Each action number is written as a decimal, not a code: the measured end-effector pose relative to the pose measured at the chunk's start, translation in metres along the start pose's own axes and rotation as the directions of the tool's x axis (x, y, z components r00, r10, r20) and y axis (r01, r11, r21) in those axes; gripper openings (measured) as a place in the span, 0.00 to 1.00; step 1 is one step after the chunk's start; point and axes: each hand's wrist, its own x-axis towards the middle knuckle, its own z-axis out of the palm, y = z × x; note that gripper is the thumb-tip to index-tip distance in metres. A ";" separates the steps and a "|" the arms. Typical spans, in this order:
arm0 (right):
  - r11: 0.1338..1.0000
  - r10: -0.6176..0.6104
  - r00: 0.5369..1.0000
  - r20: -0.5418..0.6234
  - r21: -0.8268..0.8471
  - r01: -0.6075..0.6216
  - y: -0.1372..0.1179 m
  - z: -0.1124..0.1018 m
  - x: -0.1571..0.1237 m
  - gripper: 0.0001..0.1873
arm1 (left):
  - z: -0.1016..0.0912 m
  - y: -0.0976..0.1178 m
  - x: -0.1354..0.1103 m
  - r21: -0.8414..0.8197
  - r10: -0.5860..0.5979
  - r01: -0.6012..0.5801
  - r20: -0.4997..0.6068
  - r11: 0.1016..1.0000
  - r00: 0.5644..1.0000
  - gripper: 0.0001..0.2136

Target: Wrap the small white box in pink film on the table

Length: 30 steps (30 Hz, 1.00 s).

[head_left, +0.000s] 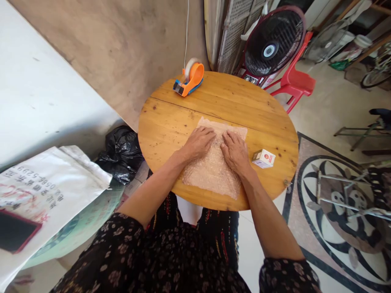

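A sheet of clear bubble wrap (214,171) lies spread on the round wooden table (165,138) in front of me. My left hand (200,142) rests flat on its upper left part, fingers stretched out. On the upper right part lies my right hand (234,150), also flat with the fingers extended. Neither hand grips anything. To the right of my right hand stands a small white box (264,158) with a red and orange mark, apart from the wrap. At the table's far left edge sits an orange and blue tape dispenser (190,78) with a roll of tape.
Behind the table are a large fan (271,42) and a red plastic chair (295,83). A black plastic bag (124,150) sits by the table's left side. Nearer on the left, a phone (16,232) lies on a white sack (61,183). A metal-framed stool (345,179) stands at right.
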 end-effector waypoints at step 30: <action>0.993 0.034 0.998 -0.057 -0.113 -0.040 -0.009 0.006 0.000 0.26 | -0.010 0.017 -0.009 -0.057 0.122 -0.117 0.094 0.991 0.988 0.14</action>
